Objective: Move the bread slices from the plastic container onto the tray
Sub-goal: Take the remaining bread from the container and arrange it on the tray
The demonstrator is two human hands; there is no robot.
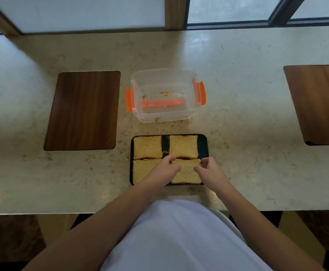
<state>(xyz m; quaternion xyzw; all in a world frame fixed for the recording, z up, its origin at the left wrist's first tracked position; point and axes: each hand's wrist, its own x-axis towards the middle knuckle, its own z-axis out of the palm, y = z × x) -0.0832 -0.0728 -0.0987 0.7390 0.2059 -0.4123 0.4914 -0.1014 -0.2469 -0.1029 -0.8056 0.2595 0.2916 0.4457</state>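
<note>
Four golden-brown toasted bread slices lie flat in a two-by-two arrangement on a small dark rectangular tray [204, 145] with rounded corners, which sits on the pale stone counter near its front edge. The far-left slice [147, 147] and far-right slice [183, 146] are square-ish and separated by a strip of bare tray. The near-left slice [143, 170] is partly hidden, and the near-right slice [187, 173] sits slightly askew, its far edge close against the slice behind it. Just beyond the tray stands the clear plastic container [164, 116] with orange side clips, upright and open, holding no slices, only a few crumbs and brownish smears on its floor.
</note>
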